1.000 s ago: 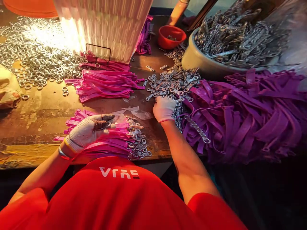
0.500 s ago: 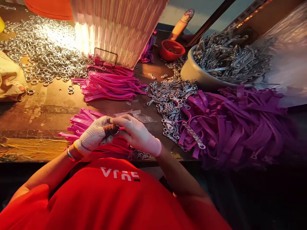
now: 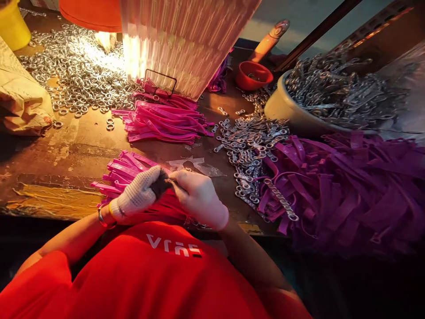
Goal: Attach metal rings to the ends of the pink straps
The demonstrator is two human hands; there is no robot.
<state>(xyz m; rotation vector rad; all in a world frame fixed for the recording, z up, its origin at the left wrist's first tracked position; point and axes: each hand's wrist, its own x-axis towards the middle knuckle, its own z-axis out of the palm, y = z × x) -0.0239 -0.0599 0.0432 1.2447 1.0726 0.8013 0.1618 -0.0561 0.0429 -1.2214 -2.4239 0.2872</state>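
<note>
My left hand, in a white dotted glove with dark-stained fingertips, is closed in a pinch over the front of the bench. Fingertip to fingertip with it, my right hand in a white glove is pinched too. Whatever small piece they hold between them is covered by the fingers. Beneath and left of my hands lies a bundle of pink straps. Another pink strap stack sits farther back. Small metal link pieces are heaped to the right of my hands.
Metal rings spread under an orange lamp. A ribbed clear panel stands behind the straps. On the right are a red cup, a pale tub of metal pieces and a big purple strap pile. Brown paper lies left.
The whole view has shifted, so the bench things sit farther right. My hands stay together; the pink bit seen between my fingers is now hidden, and my right fingers are curled more tightly.
</note>
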